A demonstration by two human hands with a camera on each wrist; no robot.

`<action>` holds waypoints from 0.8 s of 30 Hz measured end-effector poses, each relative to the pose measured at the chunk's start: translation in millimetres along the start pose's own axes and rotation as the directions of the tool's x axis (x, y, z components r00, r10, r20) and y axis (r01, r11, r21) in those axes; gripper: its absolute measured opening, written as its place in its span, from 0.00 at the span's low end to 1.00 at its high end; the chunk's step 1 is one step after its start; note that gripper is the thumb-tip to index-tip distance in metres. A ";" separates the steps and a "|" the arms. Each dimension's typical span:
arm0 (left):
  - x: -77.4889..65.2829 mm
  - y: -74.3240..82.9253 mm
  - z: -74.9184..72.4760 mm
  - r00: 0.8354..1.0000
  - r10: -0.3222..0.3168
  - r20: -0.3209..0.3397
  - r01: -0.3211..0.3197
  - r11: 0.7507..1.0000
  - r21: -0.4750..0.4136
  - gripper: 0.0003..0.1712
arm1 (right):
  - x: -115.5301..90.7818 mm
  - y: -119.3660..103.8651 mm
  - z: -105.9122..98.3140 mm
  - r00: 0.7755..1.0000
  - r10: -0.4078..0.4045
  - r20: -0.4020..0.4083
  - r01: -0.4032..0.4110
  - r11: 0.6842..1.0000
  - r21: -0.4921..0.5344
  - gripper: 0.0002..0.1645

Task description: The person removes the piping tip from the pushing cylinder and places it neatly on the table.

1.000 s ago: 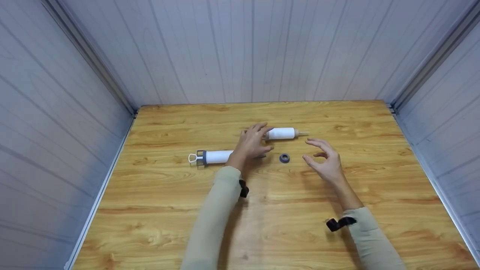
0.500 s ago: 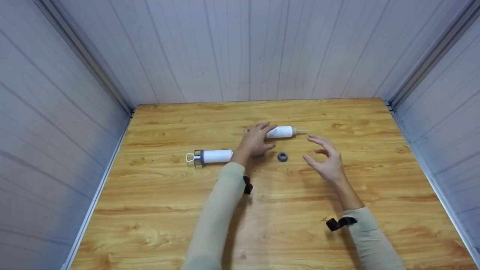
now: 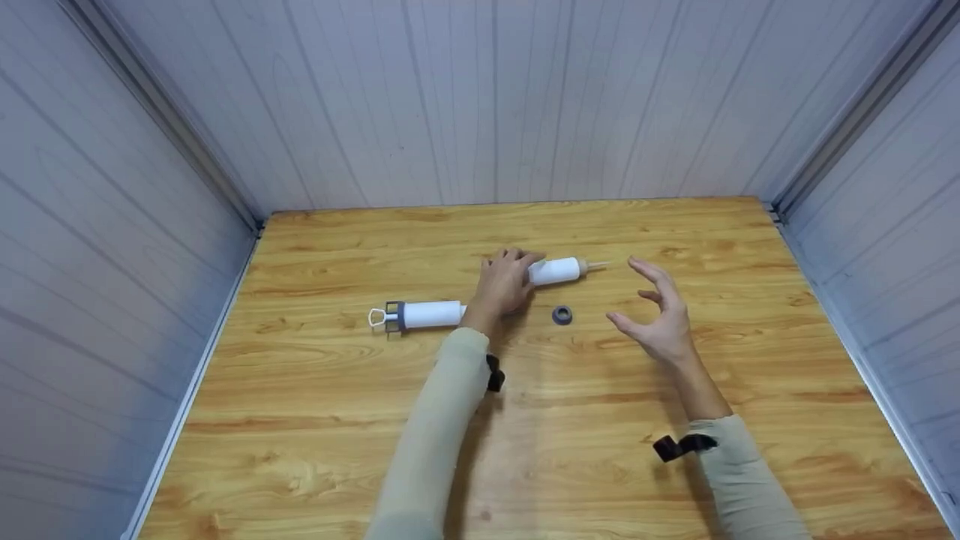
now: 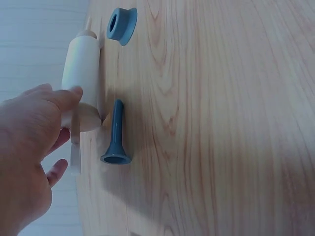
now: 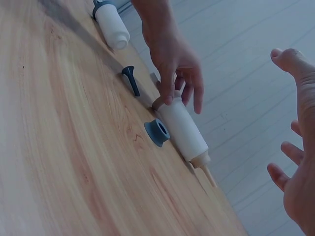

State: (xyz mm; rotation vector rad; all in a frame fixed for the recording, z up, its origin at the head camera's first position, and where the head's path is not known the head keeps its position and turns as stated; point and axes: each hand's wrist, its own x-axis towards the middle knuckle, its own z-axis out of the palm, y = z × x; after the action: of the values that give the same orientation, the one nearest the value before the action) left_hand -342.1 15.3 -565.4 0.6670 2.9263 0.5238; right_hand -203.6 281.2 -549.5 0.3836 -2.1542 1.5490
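My left hand (image 3: 504, 285) holds the near end of a white syringe-like tube (image 3: 555, 271) with a beige collar and a thin nozzle. In the left wrist view the thumb presses on the tube (image 4: 81, 64), with fingers curled behind it. Below that hand, a dark grey cone-shaped nozzle (image 4: 117, 137) lies on the table. Between both hands sits a small grey flanged ring (image 3: 562, 315). My right hand (image 3: 664, 322) hovers to the right, thumb and fingers spread apart, touching nothing.
A second white tube (image 3: 431, 314) with a grey collar and a white loop handle lies left of my left wrist. The wooden table (image 3: 570, 450) is bounded by pale panel walls (image 3: 450, 105) at the back and sides.
My left hand has closed around the beige-collared tube's end, and the tube has turned slightly, its nozzle end angled away. My right hand has opened wider and moved a little farther out.
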 end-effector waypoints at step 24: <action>17.7 -36.5 36.4 1.000 0.007 -0.018 -0.007 1.000 -0.029 0.30 | 3.9 -5.9 -2.9 0.999 0.052 -0.006 -0.051 0.996 0.078 0.48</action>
State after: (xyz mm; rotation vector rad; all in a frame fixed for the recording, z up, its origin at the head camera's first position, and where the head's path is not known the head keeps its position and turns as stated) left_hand -366.7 3.4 -612.5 0.6729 2.9280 0.5755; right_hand -203.6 282.2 -541.9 0.3488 -2.1174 1.6644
